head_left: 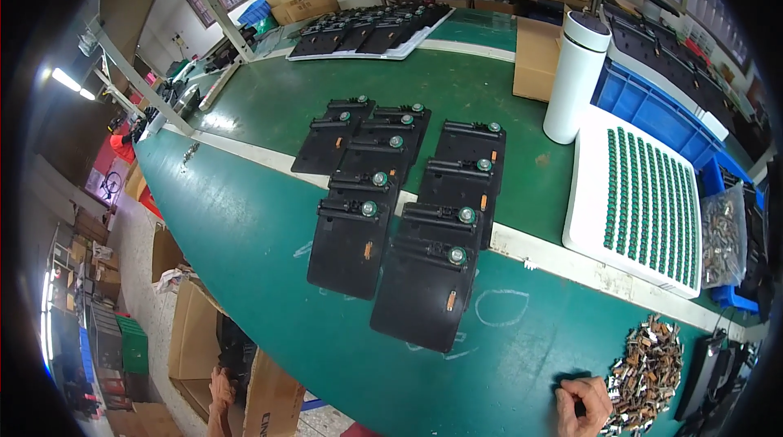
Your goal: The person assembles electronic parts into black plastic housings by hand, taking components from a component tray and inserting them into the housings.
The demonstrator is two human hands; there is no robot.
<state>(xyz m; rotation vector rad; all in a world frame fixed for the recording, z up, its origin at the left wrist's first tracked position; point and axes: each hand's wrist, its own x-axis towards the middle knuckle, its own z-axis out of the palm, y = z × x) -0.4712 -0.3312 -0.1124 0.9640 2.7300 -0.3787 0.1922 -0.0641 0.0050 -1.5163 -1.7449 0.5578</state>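
Observation:
My left hand (220,390) is down in an open cardboard box (196,331) below the table's left edge. Its fingers are against black plastic parts (236,347); whether they grip one cannot be told. My right hand (584,402) rests on the green table, closed with curled fingertips, touching the left side of a pile of small metal and brown pieces (648,372). What it pinches, if anything, is hidden. Ahead lie several black plastic panels (347,249) in overlapping columns, each with a barrel-like top edge; most show a round green-rimmed piece and a small copper-coloured strip.
At the right are a white foam tray (583,217) with rows of small green pieces, a white bottle (575,78), a blue crate (652,106) and a plastic bag of metal parts (724,233). More black panels (359,29) lie at the back. A white strip (546,257) crosses the table.

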